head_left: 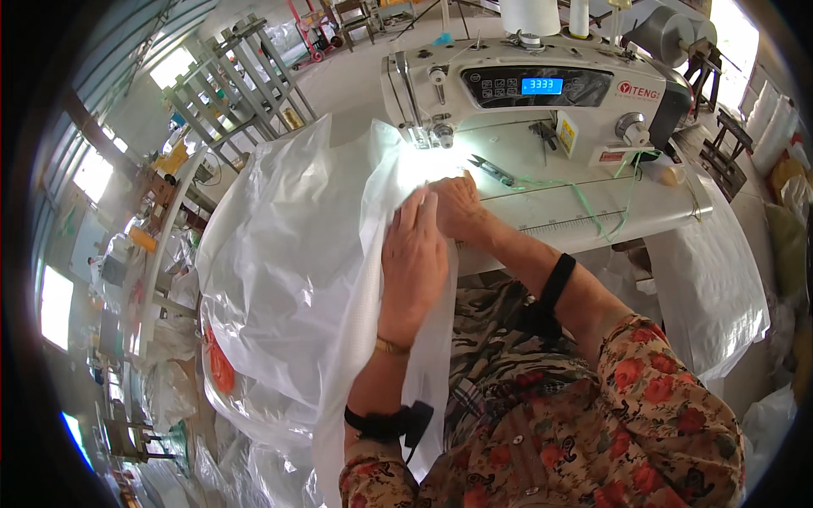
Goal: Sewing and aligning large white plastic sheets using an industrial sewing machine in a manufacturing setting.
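A white woven plastic sheet (279, 254) spreads over the left of the machine table and hangs toward my lap. Its folded edge runs up under the lit needle area of a white sewing machine (584, 110). My left hand (415, 262) lies flat along this edge with its fingers stretched forward, so it is open. Just ahead and to the right, my right hand (460, 207) has bent fingers closed on the sheet's edge close to the needle; glare partly hides the fingertips. Thread snips (493, 171) tied to a green cord (584, 203) rest right of the needle.
White thread cones (529, 19) stand behind the machine. More white sheeting (711, 279) hangs off the table's right end. An orange bundle (218, 360) shows at the left, under the sheet. Grey metal racks (241, 85) stand at the far left.
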Tool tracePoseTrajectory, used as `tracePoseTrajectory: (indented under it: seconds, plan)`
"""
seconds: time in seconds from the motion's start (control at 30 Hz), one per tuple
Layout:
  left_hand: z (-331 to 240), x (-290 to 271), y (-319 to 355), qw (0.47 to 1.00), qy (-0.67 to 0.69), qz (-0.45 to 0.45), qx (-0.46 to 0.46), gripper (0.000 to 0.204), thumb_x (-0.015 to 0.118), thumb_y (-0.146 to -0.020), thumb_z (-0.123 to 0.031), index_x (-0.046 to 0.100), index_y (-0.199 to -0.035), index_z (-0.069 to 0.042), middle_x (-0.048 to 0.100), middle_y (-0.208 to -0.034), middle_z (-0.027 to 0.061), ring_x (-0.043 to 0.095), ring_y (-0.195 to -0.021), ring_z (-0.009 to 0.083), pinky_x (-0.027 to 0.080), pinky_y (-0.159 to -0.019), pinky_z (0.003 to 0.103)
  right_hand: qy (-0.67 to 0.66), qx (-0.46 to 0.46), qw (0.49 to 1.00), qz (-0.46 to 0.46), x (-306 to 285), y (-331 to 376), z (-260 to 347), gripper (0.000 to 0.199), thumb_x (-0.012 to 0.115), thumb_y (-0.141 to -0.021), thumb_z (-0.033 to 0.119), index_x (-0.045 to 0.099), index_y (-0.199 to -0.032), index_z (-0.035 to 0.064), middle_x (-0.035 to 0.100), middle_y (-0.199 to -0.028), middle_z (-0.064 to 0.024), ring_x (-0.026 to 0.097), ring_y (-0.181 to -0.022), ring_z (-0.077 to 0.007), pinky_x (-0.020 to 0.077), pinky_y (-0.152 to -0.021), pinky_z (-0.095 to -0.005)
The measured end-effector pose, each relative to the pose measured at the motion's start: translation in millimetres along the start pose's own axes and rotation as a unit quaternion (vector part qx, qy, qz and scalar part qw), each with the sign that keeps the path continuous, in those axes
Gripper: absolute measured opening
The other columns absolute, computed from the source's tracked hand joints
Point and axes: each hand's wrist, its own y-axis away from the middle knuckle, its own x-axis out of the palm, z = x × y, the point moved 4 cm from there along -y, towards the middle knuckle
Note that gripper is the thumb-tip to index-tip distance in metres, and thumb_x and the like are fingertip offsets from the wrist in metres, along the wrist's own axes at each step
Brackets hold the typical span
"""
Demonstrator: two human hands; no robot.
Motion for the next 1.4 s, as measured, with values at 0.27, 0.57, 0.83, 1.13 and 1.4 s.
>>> tracePoseTrajectory:
  seconds: [0.27, 0.57, 0.83, 1.13, 1.4]
  plan:
    - [87.5, 14.0, 30.0, 0.966, -0.206, 0.115, -0.109, 0.037, 0.053, -0.088, -0.009, 0.058, -0.125, -0.008, 0.052, -0.138, 0.0059, 0.041, -0.134, 0.0255, 0.003, -0.108, 0.071, 0.042, 0.061, 0.992, -0.107, -14.6, 37.8, 21.7, 0.011, 0.052, -0.082, 0.005, 0.060, -0.085, -0.0024, 0.065, -0.073, -0.0204, 0.064, -0.074, -0.0376, 0.0361, -0.088, -0.0493]
    - [97.0, 14.6, 25.6, 0.957, -0.252, 0.120, -0.073, 0.027, 0.055, -0.085, -0.004, 0.067, -0.110, -0.006, 0.059, -0.128, 0.0096, 0.048, -0.129, 0.0252, 0.001, -0.110, 0.070, 0.163, 0.031, 0.983, 0.074, -17.6, 32.3, 28.9, 0.010, 0.056, -0.076, 0.002, 0.062, -0.083, 0.0061, 0.064, -0.070, -0.0109, 0.064, -0.067, -0.0267, 0.0313, -0.086, -0.0475]
    - [129.7, 23.1, -3.7, 0.943, -0.256, 0.179, -0.113, 0.023, 0.051, -0.086, -0.001, 0.067, -0.101, -0.002, 0.058, -0.131, 0.0120, 0.047, -0.130, 0.0267, 0.002, -0.111, 0.072, 0.126, -0.011, 0.988, 0.083, -8.7, 7.2, 13.6, 0.014, 0.053, -0.073, -0.002, 0.059, -0.085, 0.0035, 0.059, -0.072, -0.0168, 0.060, -0.076, -0.0353, 0.0325, -0.093, -0.0550]
    - [195.1, 52.4, -25.1, 0.944, -0.296, 0.097, -0.106, 0.028, 0.044, -0.092, -0.013, 0.071, -0.090, -0.007, 0.066, -0.113, 0.0081, 0.053, -0.123, 0.0248, 0.005, -0.113, 0.069, 0.046, 0.075, 0.996, 0.028, 1.5, -9.4, -1.7, 0.016, 0.059, -0.086, 0.019, 0.061, -0.091, 0.0030, 0.063, -0.084, -0.0182, 0.061, -0.087, -0.0393, 0.0326, -0.095, -0.0655]
    - [200.5, 54.7, -29.9, 0.947, -0.284, 0.105, -0.106, 0.027, 0.044, -0.090, -0.009, 0.071, -0.086, -0.009, 0.067, -0.107, 0.0036, 0.055, -0.119, 0.0208, 0.007, -0.114, 0.068, 0.008, 0.077, 0.997, 0.023, -12.2, 12.7, 3.5, 0.021, 0.063, -0.086, 0.024, 0.069, -0.093, 0.0052, 0.062, -0.106, -0.0170, 0.056, -0.107, -0.0316, 0.0350, -0.093, -0.0536]
